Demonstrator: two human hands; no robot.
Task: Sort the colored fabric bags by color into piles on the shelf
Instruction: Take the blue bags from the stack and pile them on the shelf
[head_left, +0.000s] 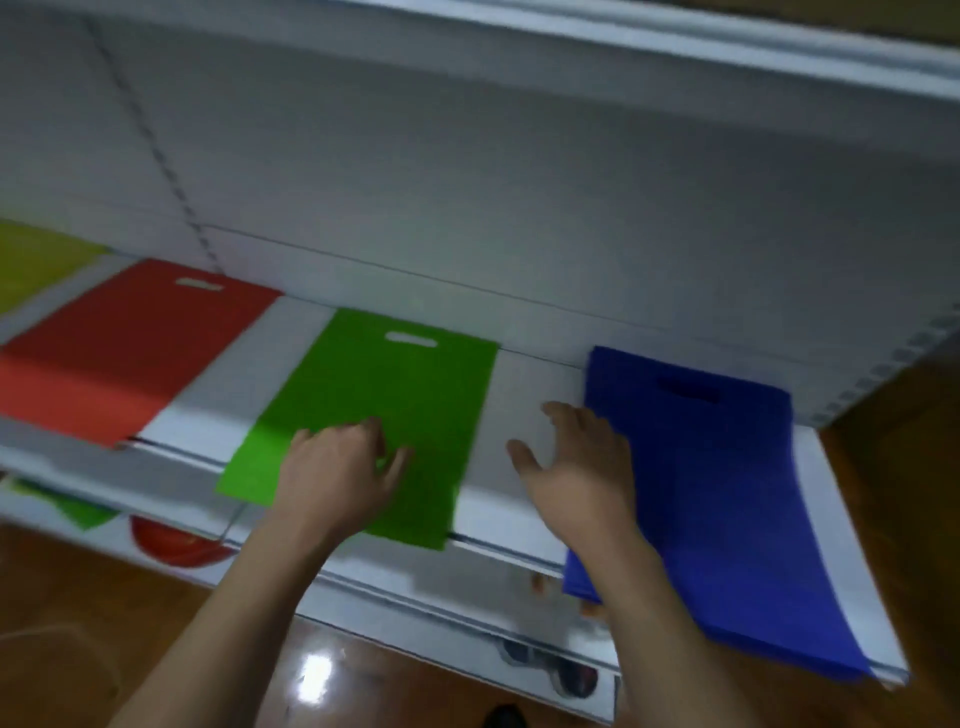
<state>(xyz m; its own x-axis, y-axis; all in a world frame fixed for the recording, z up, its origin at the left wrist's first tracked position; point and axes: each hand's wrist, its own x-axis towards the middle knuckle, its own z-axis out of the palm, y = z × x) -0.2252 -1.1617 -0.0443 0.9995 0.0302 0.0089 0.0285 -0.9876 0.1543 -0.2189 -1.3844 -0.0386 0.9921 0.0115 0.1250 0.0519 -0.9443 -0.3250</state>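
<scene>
Nearest, the left hand (337, 467) rests with loosely curled fingers on the flat green fabric bag (374, 410), holding nothing. The right hand (576, 462), fingers spread wide, hovers beside the blue fabric bag pile (727, 493). Farther left on the white metal shelf (524, 395) lie a red fabric bag (119, 348) and a yellow one (31, 260).

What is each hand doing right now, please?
Left hand: fingers loosely curled, resting on the green bag, holding nothing.
Right hand: open, fingers spread, beside the blue bags.
</scene>
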